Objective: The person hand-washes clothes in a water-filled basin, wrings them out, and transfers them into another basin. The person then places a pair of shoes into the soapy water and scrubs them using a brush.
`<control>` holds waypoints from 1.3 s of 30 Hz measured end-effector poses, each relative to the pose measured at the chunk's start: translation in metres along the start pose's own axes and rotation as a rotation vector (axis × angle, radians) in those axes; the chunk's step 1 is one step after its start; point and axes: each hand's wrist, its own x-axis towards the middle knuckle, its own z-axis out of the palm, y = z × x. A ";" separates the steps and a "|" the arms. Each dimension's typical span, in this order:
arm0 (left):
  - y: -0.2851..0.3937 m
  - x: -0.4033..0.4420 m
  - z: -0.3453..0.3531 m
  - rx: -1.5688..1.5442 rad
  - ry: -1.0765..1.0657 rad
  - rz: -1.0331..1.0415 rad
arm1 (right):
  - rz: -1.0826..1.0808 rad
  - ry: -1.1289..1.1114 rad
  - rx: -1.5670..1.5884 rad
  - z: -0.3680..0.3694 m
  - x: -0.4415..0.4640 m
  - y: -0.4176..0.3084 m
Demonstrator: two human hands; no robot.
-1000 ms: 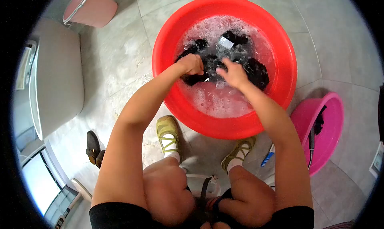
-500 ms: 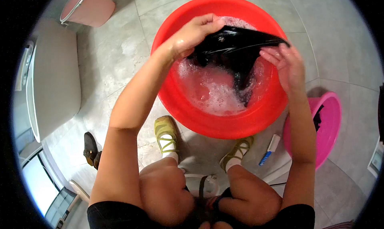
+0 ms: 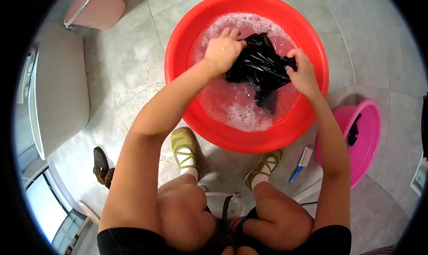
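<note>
A wet, shiny black cloth (image 3: 261,61) lies bunched in the sudsy water of a large red basin (image 3: 249,143), its lower end sinking below the surface. At the cloth's upper left edge, my left hand (image 3: 226,50) is closed on it with the fingers curled. My right hand (image 3: 303,71) pinches the cloth's right corner between thumb and fingers, just inside the basin's right rim. The cloth's exact kind cannot be made out. White foam floats along the far side and near side of the water.
Right of the red basin stands a tilted pink basin (image 3: 372,143) with a dark cloth (image 3: 354,131) inside. A blue-handled brush (image 3: 301,164) lies on the tiles beside it. At the far left are a pink bucket (image 3: 100,10) and dark shoes (image 3: 101,165). My green shoes (image 3: 183,143) flank the basin's near side.
Both hands have lowered the black cloth from a stretched hold above the basin into the water. It is now bunched up, and the right hand has closed on its corner.
</note>
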 end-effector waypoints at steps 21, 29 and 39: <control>-0.022 -0.028 0.054 -0.552 -0.306 -0.430 | 0.234 -0.282 -0.178 0.072 0.004 0.027; -0.002 -0.033 -0.028 -1.113 0.092 -0.223 | -0.024 -0.076 0.194 0.015 0.010 -0.039; 0.012 -0.019 -0.025 0.110 -0.142 -0.163 | 0.131 -0.163 -0.588 0.006 -0.015 -0.014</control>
